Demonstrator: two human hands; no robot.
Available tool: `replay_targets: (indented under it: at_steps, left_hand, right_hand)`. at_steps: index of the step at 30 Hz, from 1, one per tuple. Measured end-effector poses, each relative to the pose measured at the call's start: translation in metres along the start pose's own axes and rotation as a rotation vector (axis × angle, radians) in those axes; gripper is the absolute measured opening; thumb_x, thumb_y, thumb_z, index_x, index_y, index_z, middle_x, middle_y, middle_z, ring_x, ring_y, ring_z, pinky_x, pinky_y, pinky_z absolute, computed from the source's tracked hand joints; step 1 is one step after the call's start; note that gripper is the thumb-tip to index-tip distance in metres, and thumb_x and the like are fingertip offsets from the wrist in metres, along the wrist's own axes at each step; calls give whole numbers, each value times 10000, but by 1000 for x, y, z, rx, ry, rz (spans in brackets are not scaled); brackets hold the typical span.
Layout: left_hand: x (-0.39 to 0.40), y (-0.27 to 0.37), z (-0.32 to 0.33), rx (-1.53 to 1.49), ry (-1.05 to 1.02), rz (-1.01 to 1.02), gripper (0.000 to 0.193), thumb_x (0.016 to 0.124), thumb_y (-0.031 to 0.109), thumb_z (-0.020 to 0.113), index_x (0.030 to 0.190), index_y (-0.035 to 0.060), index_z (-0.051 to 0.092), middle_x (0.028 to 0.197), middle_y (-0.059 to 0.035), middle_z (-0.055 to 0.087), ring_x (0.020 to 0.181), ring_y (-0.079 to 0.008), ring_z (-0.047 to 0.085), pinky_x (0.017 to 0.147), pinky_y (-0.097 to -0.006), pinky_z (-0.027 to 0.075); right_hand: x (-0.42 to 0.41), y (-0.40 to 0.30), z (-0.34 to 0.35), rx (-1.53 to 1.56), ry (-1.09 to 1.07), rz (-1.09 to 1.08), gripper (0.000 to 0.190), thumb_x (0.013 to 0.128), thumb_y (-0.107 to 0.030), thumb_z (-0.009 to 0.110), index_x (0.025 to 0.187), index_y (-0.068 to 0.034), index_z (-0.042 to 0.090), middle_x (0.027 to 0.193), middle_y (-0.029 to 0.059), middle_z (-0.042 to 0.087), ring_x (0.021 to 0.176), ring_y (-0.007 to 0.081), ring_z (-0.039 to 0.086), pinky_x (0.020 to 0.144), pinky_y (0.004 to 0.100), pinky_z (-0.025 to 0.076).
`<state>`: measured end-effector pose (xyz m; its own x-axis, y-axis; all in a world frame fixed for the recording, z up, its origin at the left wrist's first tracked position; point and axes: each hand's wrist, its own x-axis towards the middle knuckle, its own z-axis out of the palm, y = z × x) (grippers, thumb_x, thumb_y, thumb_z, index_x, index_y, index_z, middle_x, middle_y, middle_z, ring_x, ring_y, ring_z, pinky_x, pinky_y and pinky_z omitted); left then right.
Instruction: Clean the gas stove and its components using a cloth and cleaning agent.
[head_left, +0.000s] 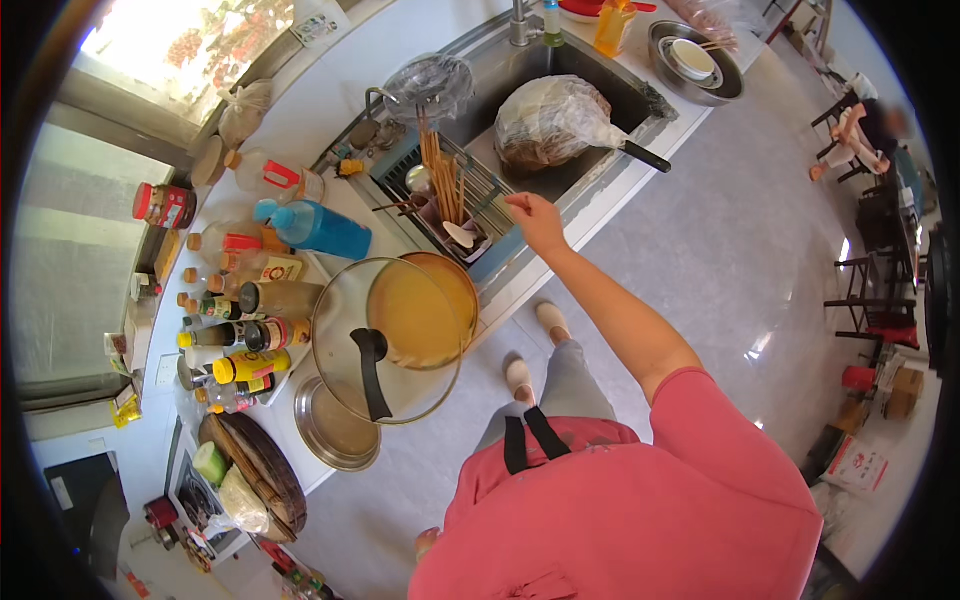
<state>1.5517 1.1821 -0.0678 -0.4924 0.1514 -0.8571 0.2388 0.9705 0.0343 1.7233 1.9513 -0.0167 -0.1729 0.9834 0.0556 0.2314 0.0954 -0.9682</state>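
My right hand (534, 217) is over the front rim of the sink, beside a rack and a caddy of wooden chopsticks (447, 180); its fingers are curled, and whether they pinch anything does not show. My left hand (427, 541) hangs low by my side, mostly hidden by my red shirt. In the sink basin (517, 82) rests a plastic-wrapped bulky thing (551, 124) with a black handle jutting over the front edge. A glass lid (337, 375) with a black handle partly overlaps a round pan of yellowish content (424, 315) on the counter.
Sauce bottles (262, 334) and a blue liquid bottle (322, 229) crowd the window side. A metal pan (337, 424) sits near the counter edge, a wooden chopping board (262, 465) beyond. Steel bowls (664, 71) stand past the sink. A person (862, 135) sits across the room.
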Motion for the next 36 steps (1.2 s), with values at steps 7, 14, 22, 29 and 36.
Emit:
replay_targets:
  at_steps: [7, 14, 22, 29, 36]
  left_hand:
    - [-44, 74, 47, 79, 19, -18, 228, 856, 213, 552, 886, 16, 662, 798, -101, 673, 677, -209, 658, 662, -349, 529]
    - [-42, 94, 66, 164, 2, 98, 219, 859, 199, 536, 843, 10, 645, 770, -95, 655, 690, -217, 661, 655, -355, 538]
    - [-1, 142, 108, 274, 40, 278, 221, 864, 183, 518, 793, 4, 625, 737, -88, 635, 705, -226, 665, 647, -362, 548]
    - [12, 191, 136, -961, 175, -220, 235, 865, 189, 492, 808, -18, 590, 723, -107, 588, 722, -241, 669, 621, -347, 551]
    - [-69, 335, 141, 62, -172, -35, 203, 854, 192, 520, 875, 42, 655, 834, -122, 681, 784, -254, 691, 723, -449, 525]
  right_hand:
    - [-9, 20, 7, 28, -232, 79, 177, 833, -109, 628, 980, -39, 699, 908, 132, 681, 794, 251, 653, 727, 330, 508]
    - [-10, 3, -16, 2, -347, 97, 160, 839, -84, 620, 976, -46, 695, 890, 119, 654, 776, 241, 635, 699, 336, 493]
    - [60, 5, -135, -54, -67, -40, 148, 888, -25, 613, 1011, -61, 686, 912, 49, 672, 815, 134, 631, 683, 252, 480]
    - [187, 52, -279, -463, 254, -159, 177, 873, -140, 645, 1025, -55, 677, 964, 113, 675, 832, 228, 654, 717, 343, 513]
    - [281, 151, -358, -1408, 119, 130, 847, 809, -573, 643, 1392, 0, 418, 1367, 209, 490, 1255, 351, 465, 1061, 442, 371]
